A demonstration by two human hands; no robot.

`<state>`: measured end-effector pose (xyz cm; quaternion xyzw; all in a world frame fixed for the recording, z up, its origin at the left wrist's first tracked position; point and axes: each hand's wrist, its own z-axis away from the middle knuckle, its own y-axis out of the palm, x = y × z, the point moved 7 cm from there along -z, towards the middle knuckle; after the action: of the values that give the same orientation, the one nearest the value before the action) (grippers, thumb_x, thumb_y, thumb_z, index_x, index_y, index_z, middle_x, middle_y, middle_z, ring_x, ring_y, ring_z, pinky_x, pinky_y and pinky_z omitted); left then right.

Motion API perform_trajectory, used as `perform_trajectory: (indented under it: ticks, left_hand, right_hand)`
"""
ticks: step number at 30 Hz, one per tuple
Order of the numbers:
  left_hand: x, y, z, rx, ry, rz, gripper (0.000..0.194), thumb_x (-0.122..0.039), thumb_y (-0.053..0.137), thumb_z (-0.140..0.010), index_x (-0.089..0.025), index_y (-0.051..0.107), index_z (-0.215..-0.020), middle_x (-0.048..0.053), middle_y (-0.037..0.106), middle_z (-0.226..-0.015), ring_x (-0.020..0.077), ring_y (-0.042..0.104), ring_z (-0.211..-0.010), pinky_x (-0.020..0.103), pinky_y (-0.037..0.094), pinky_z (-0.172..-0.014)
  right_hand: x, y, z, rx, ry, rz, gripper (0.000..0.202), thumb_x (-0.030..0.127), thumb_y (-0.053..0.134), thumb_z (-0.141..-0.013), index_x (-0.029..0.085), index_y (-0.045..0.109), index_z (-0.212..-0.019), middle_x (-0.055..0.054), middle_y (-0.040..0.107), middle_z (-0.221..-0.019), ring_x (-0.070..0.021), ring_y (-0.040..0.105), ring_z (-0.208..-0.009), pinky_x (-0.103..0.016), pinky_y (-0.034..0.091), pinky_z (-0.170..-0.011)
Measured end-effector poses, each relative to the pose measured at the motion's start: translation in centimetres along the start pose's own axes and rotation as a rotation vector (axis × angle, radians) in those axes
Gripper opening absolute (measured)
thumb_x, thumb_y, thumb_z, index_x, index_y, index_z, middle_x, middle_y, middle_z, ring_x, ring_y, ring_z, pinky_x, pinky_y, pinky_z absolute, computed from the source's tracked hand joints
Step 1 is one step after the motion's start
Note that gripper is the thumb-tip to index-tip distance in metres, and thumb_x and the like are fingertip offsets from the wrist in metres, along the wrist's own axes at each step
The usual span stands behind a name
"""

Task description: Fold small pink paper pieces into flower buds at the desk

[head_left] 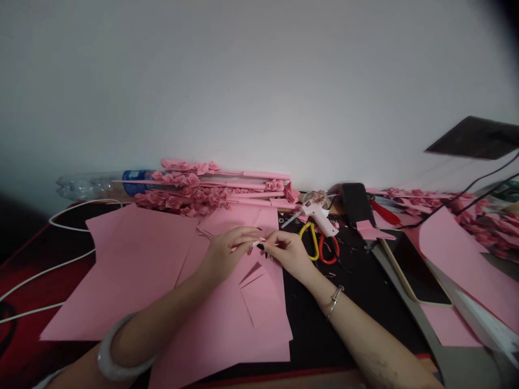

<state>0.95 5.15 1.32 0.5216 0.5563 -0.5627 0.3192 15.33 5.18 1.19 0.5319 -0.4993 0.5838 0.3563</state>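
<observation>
My left hand [229, 249] and my right hand [287, 252] meet over a stack of pink paper sheets [211, 329]. Between their fingertips is a small piece of pink paper [271, 243], pinched from both sides and mostly covered by the fingers. Just below the hands, small cut pink paper pieces [261, 297] lie on the stack. To the right of my right hand are scissors with a yellow and a red handle loop [310, 243]. A white glue gun [318, 216] lies behind these scissors.
Pink paper flowers on rolled stems [203, 186] lie along the wall, beside a clear plastic bottle [91, 186]. A phone [357, 202] and a tablet [416, 267] sit at the right. White cables [48, 265] cross the left side. More pink flowers [498, 232] lie far right.
</observation>
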Motion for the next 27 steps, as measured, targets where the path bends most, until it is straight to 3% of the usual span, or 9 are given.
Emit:
perform_trajectory:
  ticks: [4, 10, 19, 27]
  left_hand:
    - [0.0, -0.3, -0.1, -0.028, 0.027, 0.007, 0.013, -0.022, 0.058, -0.079, -0.020, 0.067, -0.087, 0.003, 0.068, -0.097, 0.0185, 0.064, -0.086, 0.028, 0.050, -0.078]
    - [0.3, 0.6, -0.3, 0.073, -0.044, 0.105, 0.014, -0.020, 0.064, -0.072, -0.017, 0.066, -0.086, 0.004, 0.069, -0.084, 0.0182, 0.063, -0.080, 0.030, 0.050, -0.075]
    - [-0.6, 0.3, -0.1, 0.059, 0.039, -0.144, 0.011, -0.026, 0.062, -0.075, -0.016, 0.066, -0.074, 0.003, 0.068, -0.069, 0.0152, 0.060, -0.067, 0.024, 0.043, -0.062]
    - [-1.3, 0.2, -0.1, 0.032, 0.122, -0.240, 0.014, -0.023, 0.057, -0.078, -0.016, 0.064, -0.068, -0.001, 0.062, -0.060, 0.0109, 0.051, -0.056, 0.021, 0.036, -0.055]
  right_hand:
    - [0.1, -0.2, 0.1, -0.019, -0.015, 0.019, 0.020, 0.030, 0.064, -0.075, 0.014, 0.061, -0.063, -0.001, 0.060, -0.059, -0.0096, 0.050, -0.050, -0.022, 0.040, -0.050]
    - [0.1, -0.2, 0.1, -0.021, -0.017, 0.053, 0.019, 0.030, 0.063, -0.076, 0.014, 0.062, -0.066, -0.001, 0.060, -0.058, -0.0101, 0.051, -0.050, -0.022, 0.040, -0.050]
    - [0.5, 0.2, 0.2, 0.002, -0.052, 0.162, 0.017, 0.026, 0.061, -0.077, 0.013, 0.061, -0.065, -0.003, 0.062, -0.060, -0.0126, 0.055, -0.056, -0.023, 0.043, -0.055]
    - [0.7, 0.5, 0.4, 0.012, -0.054, 0.190, 0.018, 0.026, 0.059, -0.077, 0.014, 0.057, -0.064, 0.000, 0.057, -0.058, -0.0091, 0.048, -0.052, -0.020, 0.037, -0.050]
